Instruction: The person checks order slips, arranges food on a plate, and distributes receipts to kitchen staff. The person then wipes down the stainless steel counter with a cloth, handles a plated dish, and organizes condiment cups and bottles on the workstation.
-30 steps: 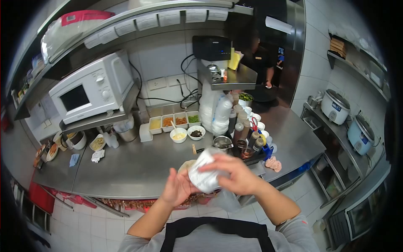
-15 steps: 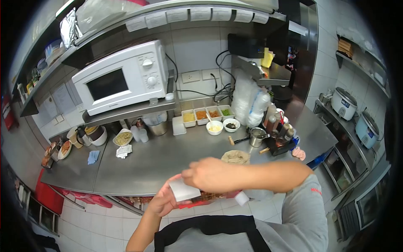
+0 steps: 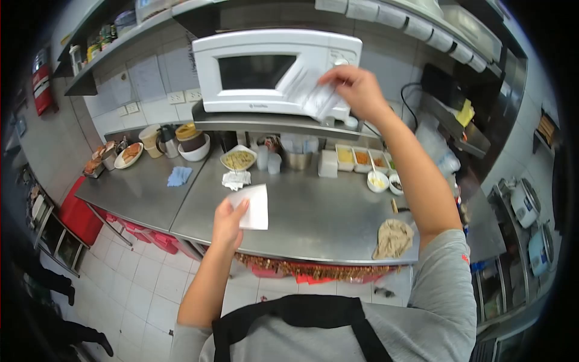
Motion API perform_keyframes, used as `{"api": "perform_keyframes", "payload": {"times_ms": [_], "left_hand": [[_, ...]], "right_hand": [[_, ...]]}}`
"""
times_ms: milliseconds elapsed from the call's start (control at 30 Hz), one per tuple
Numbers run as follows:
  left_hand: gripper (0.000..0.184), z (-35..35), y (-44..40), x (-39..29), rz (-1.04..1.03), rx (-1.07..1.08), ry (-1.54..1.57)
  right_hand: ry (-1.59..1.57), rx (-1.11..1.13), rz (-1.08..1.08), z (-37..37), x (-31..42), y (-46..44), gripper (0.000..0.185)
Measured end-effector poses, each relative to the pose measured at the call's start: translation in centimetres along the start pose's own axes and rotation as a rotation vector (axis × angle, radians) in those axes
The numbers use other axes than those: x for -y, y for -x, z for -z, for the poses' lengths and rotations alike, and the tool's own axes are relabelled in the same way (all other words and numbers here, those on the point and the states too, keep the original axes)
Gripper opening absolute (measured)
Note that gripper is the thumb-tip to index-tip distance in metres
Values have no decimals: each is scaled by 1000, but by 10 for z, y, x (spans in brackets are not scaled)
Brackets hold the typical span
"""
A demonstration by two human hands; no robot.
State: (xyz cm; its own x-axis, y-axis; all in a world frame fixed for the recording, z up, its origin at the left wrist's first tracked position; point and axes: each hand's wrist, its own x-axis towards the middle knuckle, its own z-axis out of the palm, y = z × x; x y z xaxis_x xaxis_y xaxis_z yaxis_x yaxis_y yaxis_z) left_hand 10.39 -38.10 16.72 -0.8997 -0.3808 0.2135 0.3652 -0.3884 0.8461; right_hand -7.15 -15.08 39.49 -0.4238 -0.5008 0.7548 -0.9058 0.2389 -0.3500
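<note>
My left hand (image 3: 227, 223) is closed on a white paper slip (image 3: 253, 207), thumb on top, held above the front part of the steel counter (image 3: 313, 214). My right hand (image 3: 360, 90) is raised in front of the right side of the white microwave (image 3: 256, 69). Its fingers pinch another paper slip (image 3: 318, 99), smeared by motion, with faint print on it. Beyond my left hand a crumpled white paper (image 3: 236, 180) lies beside a bowl of pale green food (image 3: 239, 159).
A beige cloth (image 3: 394, 238) lies at the counter's right front. At the back stand small food tubs (image 3: 362, 159) and a white bowl with a spoon (image 3: 377, 182). A blue cloth (image 3: 179, 176) lies to the left. A person's dark-clad legs (image 3: 66, 320) show at lower left.
My view has swung left. My right hand has gone from beside the left hand up to the microwave, a slip in its fingers. The left hand keeps its paper.
</note>
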Motion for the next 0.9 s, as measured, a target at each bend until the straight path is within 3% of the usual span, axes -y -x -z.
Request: {"api": "perform_keyframes", "payload": {"times_ms": [100, 167, 233, 300, 400, 533, 633, 733, 833, 900], "left_hand": [[24, 44, 25, 1, 14, -79, -18], [25, 78, 43, 0, -43, -207, -223], [24, 109, 70, -6, -185, -241, -275], [18, 135, 98, -10, -297, -430, -474], [20, 169, 150, -11, -266, -675, -611], [22, 189, 192, -6, -22, -877, -606], [20, 188, 188, 0, -39, -916, -662], [18, 183, 161, 7, -170, -776, -418], [17, 150, 132, -17, 3, -649, -405], [23, 154, 104, -22, -76, -522, -568]], "right_hand": [[-162, -226, -124, 5, -17, -75, 29], [-309, -345, -102, -4, -37, -126, 34], [-274, -462, -159, -9, -56, -173, 34], [-237, -572, -212, -14, -68, -206, 34], [-155, -617, -375, -12, -60, -226, 32], [-92, -723, -209, -7, -70, -247, 31], [-71, -667, -193, -2, -69, -243, 32], [-79, -480, -136, 5, -87, -239, 32], [-271, -428, -190, 3, -94, -240, 35], [-143, -448, -147, 5, -105, -256, 40]]}}
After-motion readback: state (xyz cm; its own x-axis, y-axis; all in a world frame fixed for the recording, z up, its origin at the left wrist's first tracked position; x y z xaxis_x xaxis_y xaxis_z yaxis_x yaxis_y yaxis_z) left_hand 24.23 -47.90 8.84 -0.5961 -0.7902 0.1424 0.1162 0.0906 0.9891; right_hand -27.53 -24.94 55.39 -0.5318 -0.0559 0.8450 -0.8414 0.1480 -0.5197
